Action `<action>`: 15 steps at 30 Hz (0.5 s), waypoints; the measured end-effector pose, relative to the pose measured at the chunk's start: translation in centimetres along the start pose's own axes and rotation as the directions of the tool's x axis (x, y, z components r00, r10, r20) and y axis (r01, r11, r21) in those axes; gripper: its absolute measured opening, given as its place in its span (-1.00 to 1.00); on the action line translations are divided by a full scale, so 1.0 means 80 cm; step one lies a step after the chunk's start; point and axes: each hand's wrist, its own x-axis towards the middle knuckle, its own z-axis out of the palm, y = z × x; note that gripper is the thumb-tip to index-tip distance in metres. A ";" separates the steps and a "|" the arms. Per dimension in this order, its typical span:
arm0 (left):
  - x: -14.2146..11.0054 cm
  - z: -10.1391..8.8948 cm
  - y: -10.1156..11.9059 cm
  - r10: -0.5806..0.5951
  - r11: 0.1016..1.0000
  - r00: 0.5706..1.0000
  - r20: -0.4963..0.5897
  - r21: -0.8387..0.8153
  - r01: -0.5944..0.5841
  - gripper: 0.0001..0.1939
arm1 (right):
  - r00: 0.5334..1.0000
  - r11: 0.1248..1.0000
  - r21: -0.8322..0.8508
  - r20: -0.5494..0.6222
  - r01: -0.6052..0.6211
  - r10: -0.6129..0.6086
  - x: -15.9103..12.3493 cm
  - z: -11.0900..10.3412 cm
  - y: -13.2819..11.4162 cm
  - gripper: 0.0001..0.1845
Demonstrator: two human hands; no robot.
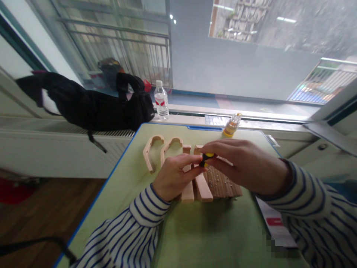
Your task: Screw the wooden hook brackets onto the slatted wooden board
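Both hands meet above the wooden pieces on the table. My left hand (pixel 178 173) pinches the lower end of a small black-and-yellow tool handle, which looks like a screwdriver (pixel 206 159). Around its upper end close the fingertips of my right hand (pixel 237 160). The tool's shaft does not show. Below lie pale wooden strips (pixel 203 188) and a brown grooved board (pixel 221 182) with several small screws or similar bits scattered on it. Two curved wooden pieces (pixel 150 154) (pixel 171 143) rest to the left, the nearer one partly behind my left hand.
The green table (pixel 125 208) has a blue edge. A small bottle of yellow liquid (pixel 232 125) stands at its far side. Beyond, on the sill, are a water bottle (pixel 161 102) and a black bag (pixel 103 108). A printed sheet (pixel 275 223) lies under my right forearm.
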 end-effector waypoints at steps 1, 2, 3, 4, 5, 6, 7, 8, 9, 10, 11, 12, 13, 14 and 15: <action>0.000 0.000 0.000 -0.003 1.000 1.000 0.003 -0.003 0.003 -0.76 | 1.000 1.000 -0.001 -0.001 -0.002 0.002 0.000 0.000 0.000 -0.74; 0.000 0.000 0.000 -0.007 1.000 1.000 0.006 -0.006 0.007 -0.76 | 1.000 1.000 -0.002 -0.004 -0.002 0.002 -0.001 0.001 0.000 -0.74; 0.001 0.000 0.000 -0.010 1.000 1.000 0.007 -0.011 0.010 -0.77 | 1.000 1.000 -0.002 -0.008 -0.002 0.002 -0.001 0.001 0.000 -0.74; 0.001 0.000 0.001 -0.014 1.000 1.000 0.008 -0.014 0.014 -0.77 | 1.000 1.000 -0.003 -0.012 -0.004 0.004 -0.001 0.001 0.000 -0.74; 0.001 0.000 0.001 -0.018 1.000 1.000 0.011 -0.017 0.018 -0.77 | 1.000 1.000 -0.005 -0.018 -0.006 0.006 -0.001 0.002 0.000 -0.74; 0.001 0.000 0.001 -0.022 1.000 1.000 0.014 -0.017 0.022 -0.77 | 1.000 1.000 -0.007 -0.021 -0.008 0.008 -0.001 0.002 0.000 -0.75; 0.001 0.000 0.001 -0.026 1.000 0.999 0.021 -0.016 0.026 -0.76 | 1.000 1.000 -0.009 -0.021 -0.011 0.010 -0.002 0.002 0.000 -0.75; 0.001 0.000 0.001 -0.028 0.999 0.999 0.027 -0.014 0.028 -0.76 | 1.000 1.000 -0.012 -0.019 -0.014 0.014 -0.002 0.002 0.000 -0.75; 0.001 0.000 0.001 -0.028 1.000 0.999 0.032 -0.014 0.028 -0.75 | 1.000 1.000 -0.013 -0.016 -0.016 0.016 -0.002 0.001 -0.001 -0.75; 0.001 0.000 0.001 -0.025 1.000 0.999 0.036 -0.016 0.026 -0.75 | 1.000 1.000 -0.014 -0.016 -0.018 0.017 -0.002 0.001 -0.001 -0.75; 0.001 0.000 0.001 -0.021 1.000 0.999 0.037 -0.020 0.021 -0.75 | 1.000 1.000 -0.015 -0.014 -0.020 0.020 -0.002 0.001 -0.001 -0.75; 0.001 0.000 0.000 -0.016 1.000 0.999 0.036 -0.025 0.017 -0.75 | 1.000 1.000 -0.015 -0.015 -0.023 0.023 -0.002 0.001 -0.001 -0.75; 0.001 0.000 0.000 -0.012 0.999 0.999 0.037 -0.029 0.013 -0.75 | 1.000 1.000 -0.014 -0.014 -0.025 0.025 -0.002 0.001 -0.001 -0.74; 0.001 0.000 0.000 -0.010 0.999 0.999 0.039 -0.031 0.011 -0.75 | 1.000 1.000 -0.014 -0.014 -0.028 0.027 -0.002 0.001 -0.001 -0.74; 0.001 0.000 0.001 -0.009 0.999 0.999 0.042 -0.031 0.011 -0.75 | 0.999 0.999 -0.015 -0.016 -0.032 0.031 -0.002 0.001 -0.001 -0.74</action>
